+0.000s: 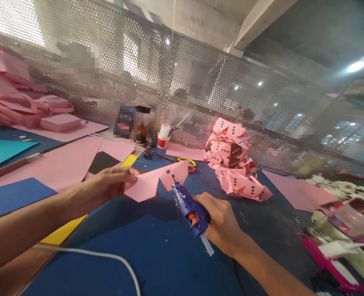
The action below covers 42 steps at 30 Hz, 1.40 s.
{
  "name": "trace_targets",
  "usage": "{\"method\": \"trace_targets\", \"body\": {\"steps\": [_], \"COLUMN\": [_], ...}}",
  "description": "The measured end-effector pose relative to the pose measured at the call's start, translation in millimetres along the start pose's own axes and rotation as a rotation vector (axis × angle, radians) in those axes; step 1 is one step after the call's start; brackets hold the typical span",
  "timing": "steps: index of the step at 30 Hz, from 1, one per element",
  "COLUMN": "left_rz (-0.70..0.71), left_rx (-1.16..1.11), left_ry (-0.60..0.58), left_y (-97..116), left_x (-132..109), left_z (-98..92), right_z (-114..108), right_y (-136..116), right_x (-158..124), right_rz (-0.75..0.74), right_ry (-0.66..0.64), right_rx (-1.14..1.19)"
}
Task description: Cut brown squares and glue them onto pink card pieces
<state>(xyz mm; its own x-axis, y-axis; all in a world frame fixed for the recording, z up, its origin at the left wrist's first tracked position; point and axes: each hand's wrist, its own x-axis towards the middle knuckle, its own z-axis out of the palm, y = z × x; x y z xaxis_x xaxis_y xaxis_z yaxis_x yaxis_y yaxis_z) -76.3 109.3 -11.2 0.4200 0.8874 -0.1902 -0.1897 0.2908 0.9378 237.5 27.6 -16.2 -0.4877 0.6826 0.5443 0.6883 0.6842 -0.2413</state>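
Note:
My left hand (107,184) pinches the left end of a folded pink paper piece (157,183) and holds it above the blue table (144,246). My right hand (223,224) is wrapped round a blue hot glue gun (189,209). The gun's nozzle touches the pink paper near its middle notch. A clear glue stick pokes out of the gun's back end. A white cord (101,257) runs across the table below my left arm.
A heap of finished pink pieces with small squares (235,164) stands behind the gun. Scissors with yellow and orange handles (186,163), a small cup (163,137) and a dark jar (141,123) sit further back. Coloured paper sheets lie at the left; a perforated metal screen (200,82) borders the table.

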Motion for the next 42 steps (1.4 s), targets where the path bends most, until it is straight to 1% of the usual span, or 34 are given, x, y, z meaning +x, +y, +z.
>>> {"method": "trace_targets", "body": {"steps": [5,15,23,29,35,42], "left_rz": [-0.006,-0.031,-0.005,0.046,0.033,0.012], "left_rx": [0.002,-0.010,0.006,0.043,0.026,0.024], "left_ry": [0.015,0.002,-0.020,0.005,0.018,0.005], "left_y": [0.4,2.3,1.5,1.2,-0.8,0.3], "left_x": [1.0,-0.8,-1.0,1.1,2.4,0.8], "left_z": [0.6,1.9,-1.0,-3.0,-4.2,-2.6], "right_z": [-1.4,0.7,-2.6,-4.1,-2.6,-0.6], "right_y": [-0.9,0.2,-0.7,-3.5,-2.9,-0.8], "right_x": [1.8,-0.8,1.1,4.3,4.7,1.7], "right_rz": [0.021,0.035,0.001,-0.012,-0.001,0.018], "right_ry": [0.018,-0.021,-0.008,0.039,0.042,0.020], "right_rx": [0.008,-0.014,-0.007,-0.019,-0.025,-0.009]}}
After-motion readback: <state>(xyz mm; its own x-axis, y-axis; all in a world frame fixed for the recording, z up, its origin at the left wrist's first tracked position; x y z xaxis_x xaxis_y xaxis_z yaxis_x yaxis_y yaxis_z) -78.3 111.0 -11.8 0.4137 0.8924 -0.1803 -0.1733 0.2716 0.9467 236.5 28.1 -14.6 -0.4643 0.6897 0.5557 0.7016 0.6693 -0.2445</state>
